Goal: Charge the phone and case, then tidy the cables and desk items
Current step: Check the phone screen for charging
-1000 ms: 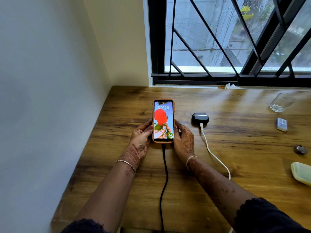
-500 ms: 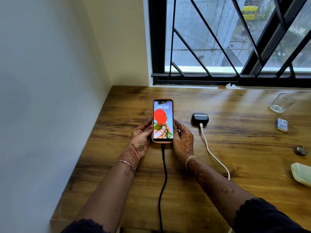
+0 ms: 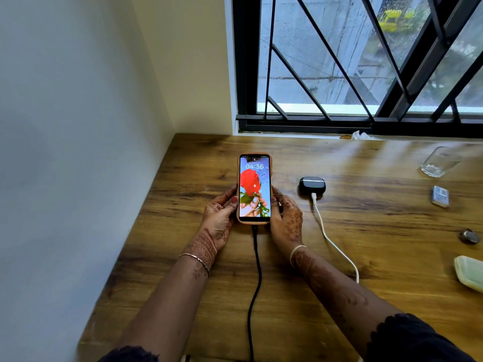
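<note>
Nothing moved — left hand [image 3: 219, 214] and right hand [image 3: 286, 222] still hold the plugged-in phone [image 3: 254, 189] — next, probably, let go and tidy cables [image 3: 257, 270].

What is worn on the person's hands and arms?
Both the left hand and the right hand bear dark henna patterns, running onto the forearms. A thin silver bracelet circles the left wrist, a pale bangle the right. Dark lacy-edged sleeves end near the elbows.

Green object [image 3: 469, 276] cut by right edge, black cable [image 3: 257, 283] off bottom edge, white cable [image 3: 334, 246] behind forearm [image 3: 335, 286]
</note>
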`<state>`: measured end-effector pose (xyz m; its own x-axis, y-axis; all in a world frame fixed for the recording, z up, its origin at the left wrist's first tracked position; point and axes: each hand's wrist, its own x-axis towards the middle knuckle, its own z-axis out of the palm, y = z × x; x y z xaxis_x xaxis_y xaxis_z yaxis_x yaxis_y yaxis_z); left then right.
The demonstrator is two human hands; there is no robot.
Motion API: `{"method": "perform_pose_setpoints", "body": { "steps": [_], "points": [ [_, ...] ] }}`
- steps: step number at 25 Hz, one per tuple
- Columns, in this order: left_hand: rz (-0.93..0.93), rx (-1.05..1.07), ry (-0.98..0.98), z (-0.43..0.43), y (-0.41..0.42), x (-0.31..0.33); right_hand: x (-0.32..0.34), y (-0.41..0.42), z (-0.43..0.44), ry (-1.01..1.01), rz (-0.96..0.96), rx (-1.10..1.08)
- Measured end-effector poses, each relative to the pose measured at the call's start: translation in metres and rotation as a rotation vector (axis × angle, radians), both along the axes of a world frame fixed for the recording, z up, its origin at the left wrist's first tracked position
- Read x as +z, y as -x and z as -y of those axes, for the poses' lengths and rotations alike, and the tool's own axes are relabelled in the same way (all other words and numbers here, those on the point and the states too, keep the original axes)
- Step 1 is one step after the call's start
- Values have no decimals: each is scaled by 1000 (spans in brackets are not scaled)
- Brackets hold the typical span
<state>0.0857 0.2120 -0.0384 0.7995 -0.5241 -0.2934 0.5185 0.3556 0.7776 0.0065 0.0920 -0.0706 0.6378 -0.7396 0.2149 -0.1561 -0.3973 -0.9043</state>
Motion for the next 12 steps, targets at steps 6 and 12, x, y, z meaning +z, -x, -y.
{"method": "perform_pose_setpoints", "body": {
  "steps": [6,12],
  "points": [
    [-10,-8,45,-1,-2,-1,-1,-1,1,7,20,-8],
    [-18,-14,50,0,-6,-4,-2,-3,1,34,36,5]
  ]
}}
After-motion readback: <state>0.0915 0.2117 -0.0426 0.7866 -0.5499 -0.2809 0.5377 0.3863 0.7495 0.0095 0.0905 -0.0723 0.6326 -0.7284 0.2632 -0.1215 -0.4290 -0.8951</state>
